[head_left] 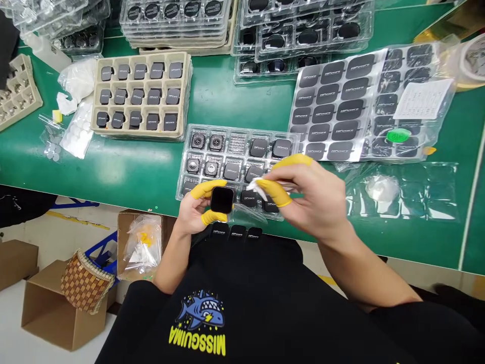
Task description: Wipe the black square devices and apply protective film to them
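Observation:
My left hand (195, 210), with yellow finger cots on its fingers, grips a square black smartwatch body (222, 199) by its edges, dark screen facing up. To its right my right hand (310, 194), also in yellow finger cots, pinches a crumpled white wipe (258, 187), apart from the watch. Beneath and behind both hands lies a clear plastic tray (242, 132) of watch bodies, some back side up, others covered with dark printed labels. At the table's front edge, close to my body, sit three dark labels (237, 231). My right hand hides part of the tray.
A beige tray (142, 132) of labelled watch pieces stands back left. Stacked clear trays (303, 38) line the back. Label sheets (329, 108) and a plastic bag (417, 101) lie right. A tape roll (472, 63) is far right. Cardboard boxes (62, 308) stand on the floor left.

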`<state>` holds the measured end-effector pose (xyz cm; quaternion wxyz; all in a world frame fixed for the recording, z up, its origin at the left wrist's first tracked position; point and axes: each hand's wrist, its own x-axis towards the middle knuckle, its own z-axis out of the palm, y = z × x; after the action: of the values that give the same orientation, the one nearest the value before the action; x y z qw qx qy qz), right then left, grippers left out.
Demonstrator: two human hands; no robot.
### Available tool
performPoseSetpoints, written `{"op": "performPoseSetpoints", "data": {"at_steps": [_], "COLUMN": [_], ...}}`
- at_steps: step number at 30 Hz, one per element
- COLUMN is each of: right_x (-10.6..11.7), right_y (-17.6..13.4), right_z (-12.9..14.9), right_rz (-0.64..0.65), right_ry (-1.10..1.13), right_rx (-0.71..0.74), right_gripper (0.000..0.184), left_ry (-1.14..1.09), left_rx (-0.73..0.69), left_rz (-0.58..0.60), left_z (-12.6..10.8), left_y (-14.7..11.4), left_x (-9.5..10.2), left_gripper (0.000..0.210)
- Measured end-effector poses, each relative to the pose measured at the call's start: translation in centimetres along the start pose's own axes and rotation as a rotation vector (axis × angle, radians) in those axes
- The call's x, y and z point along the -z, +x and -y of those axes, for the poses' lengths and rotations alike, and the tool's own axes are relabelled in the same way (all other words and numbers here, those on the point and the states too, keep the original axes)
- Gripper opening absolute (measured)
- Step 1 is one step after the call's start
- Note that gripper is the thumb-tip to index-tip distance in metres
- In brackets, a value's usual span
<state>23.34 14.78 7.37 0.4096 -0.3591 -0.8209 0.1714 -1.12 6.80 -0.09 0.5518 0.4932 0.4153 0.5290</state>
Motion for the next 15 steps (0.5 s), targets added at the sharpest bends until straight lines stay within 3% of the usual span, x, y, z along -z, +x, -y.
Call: {"op": "performPoseSetpoints", "data": {"at_steps": [5,11,15], "right_x": [1.5,0.4,0.2], "right_y": [-0.2,-0.6,-0.5], "right_z": [1.1,1.6,1.5], "right_rz": [0.072,0.133,0.124], "right_ry": [0.132,0.14,0.116], "right_rx": [0.004,0.123,0.122], "right_gripper": [0.01,0.003,0.004], "left_ry": [-0.04,0.023,0.039], "left_rx": [-0.005,-0.034,-0.063], "left_rz": [-0.003,0.023,0.061], "left_z": [-0.2,-0.5,-0.7], "left_y": [0.4,0.5,0.4], "left_x": [-0.3,-0.3,-0.2], "left_gripper": [0.08,0.082,0.08]}}
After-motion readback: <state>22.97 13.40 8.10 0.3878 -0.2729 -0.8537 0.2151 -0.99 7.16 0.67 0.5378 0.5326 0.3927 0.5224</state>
